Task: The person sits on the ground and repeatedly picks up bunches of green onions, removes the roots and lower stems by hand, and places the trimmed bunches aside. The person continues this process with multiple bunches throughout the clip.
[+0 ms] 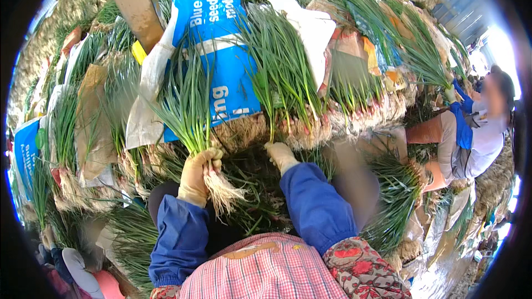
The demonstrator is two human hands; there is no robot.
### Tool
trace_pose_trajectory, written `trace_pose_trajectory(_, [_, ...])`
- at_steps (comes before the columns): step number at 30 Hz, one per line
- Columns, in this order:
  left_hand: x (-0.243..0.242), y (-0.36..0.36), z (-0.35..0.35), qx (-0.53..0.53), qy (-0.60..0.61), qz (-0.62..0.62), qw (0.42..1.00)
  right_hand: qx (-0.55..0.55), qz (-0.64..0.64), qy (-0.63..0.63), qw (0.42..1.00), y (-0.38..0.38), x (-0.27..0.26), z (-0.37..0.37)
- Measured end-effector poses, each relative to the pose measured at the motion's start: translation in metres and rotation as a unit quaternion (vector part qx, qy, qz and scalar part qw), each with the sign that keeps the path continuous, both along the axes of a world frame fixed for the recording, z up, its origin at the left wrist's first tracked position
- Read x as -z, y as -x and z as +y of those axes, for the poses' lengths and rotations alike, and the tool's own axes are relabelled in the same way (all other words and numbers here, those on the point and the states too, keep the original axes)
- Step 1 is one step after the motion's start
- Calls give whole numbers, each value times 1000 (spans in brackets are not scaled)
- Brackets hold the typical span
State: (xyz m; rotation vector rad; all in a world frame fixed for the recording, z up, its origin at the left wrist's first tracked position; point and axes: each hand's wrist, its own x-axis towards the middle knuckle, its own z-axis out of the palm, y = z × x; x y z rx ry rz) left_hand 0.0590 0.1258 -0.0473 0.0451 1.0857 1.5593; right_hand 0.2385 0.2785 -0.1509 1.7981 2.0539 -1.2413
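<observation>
My left hand (198,172), in a pale yellow glove, is closed around a bunch of green onions (192,120). Their leaves point away from me, and their whitish roots hang below my fist. My gloved right hand (281,155) grips the lower end of a single green onion (272,122) at the near edge of the pile. That stalk lies alongside a larger heap of green onions (286,62), whose roots face me. Between the two groups lies a blue plastic sack (232,77) bearing white writing, partly covered by leaves.
A wooden post (137,4) rises behind the blue sack. White sacking (309,29) lies across the pile. More green onions (395,199) are heaped at my right. A co-worker (478,133) sits at the right, holding onions; another person (79,270) is at lower left.
</observation>
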Motion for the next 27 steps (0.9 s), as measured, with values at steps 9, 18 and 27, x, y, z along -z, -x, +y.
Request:
trace_pose_trajectory(9, [1,-4,4,28,2,12,1000,-63,280,-156,945,11,-77,-37])
trace_pose_trajectory(18, [-14,2,-12,53,20,37,998,58,473,-10,879,11,-59,-96])
trace_pose_trajectory(27, [-23,-16,-14,148,69,110,980,413,564,395,596,70,-78,-77])
